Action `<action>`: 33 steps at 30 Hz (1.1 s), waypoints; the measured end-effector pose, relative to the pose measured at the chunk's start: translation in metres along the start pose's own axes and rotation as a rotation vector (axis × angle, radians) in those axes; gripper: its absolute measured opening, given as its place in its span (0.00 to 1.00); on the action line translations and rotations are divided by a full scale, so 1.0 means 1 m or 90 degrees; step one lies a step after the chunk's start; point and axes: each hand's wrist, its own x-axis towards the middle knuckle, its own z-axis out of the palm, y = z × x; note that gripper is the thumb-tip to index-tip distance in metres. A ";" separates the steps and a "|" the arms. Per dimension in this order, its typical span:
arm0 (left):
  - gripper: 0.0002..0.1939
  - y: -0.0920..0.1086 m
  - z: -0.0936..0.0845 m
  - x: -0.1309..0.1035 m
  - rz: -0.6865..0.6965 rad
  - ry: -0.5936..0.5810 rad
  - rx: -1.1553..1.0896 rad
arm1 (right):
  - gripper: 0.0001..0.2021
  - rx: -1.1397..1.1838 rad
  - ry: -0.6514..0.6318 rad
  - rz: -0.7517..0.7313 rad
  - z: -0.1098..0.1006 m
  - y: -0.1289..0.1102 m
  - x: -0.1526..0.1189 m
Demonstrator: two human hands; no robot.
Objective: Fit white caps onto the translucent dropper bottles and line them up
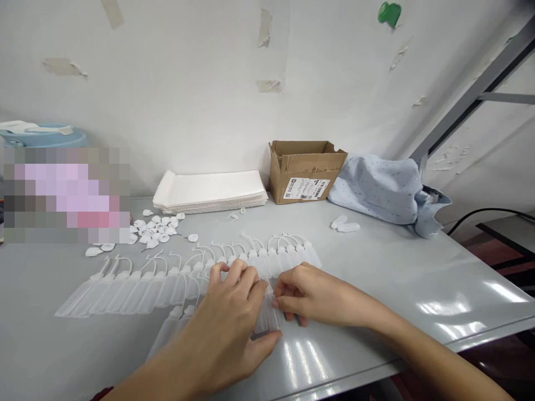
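Bottles: row of translucent squeeze bottles (pixel 137 287) lay side by side on grey table (pixel 418 278), tethered caps pointing toward wall.
Left hand (pixel 228 317): spread flat, pressed on row's middle, gripping nothing.
Right hand (pixel 303 295): fingertips pinched on one bottle at row's right end.
Nearby: loose white caps (pixel 156 228), stacked white bags (pixel 209 190), cardboard box (pixel 303 170).
Risk: likely scattered row, if pinched bottle dragged neighbours.

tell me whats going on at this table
A person is working with both bare hands on a row of small translucent squeeze bottles lying side by side on the grey table. The left hand lies flat over the bottles, while the right hand pinches one at the row's middle. Loose white caps, a stack of white sheets and a cardboard box sit behind.
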 end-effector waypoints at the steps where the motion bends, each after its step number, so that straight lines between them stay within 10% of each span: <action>1: 0.15 0.000 0.000 0.000 0.002 0.003 0.002 | 0.08 0.004 -0.002 0.002 0.000 0.000 0.000; 24: 0.14 -0.001 -0.007 -0.002 0.000 0.053 -0.006 | 0.09 0.029 -0.002 0.011 -0.007 -0.002 -0.002; 33: 0.09 -0.067 -0.026 0.008 -0.191 0.186 0.022 | 0.21 0.066 0.000 0.081 -0.033 0.006 -0.005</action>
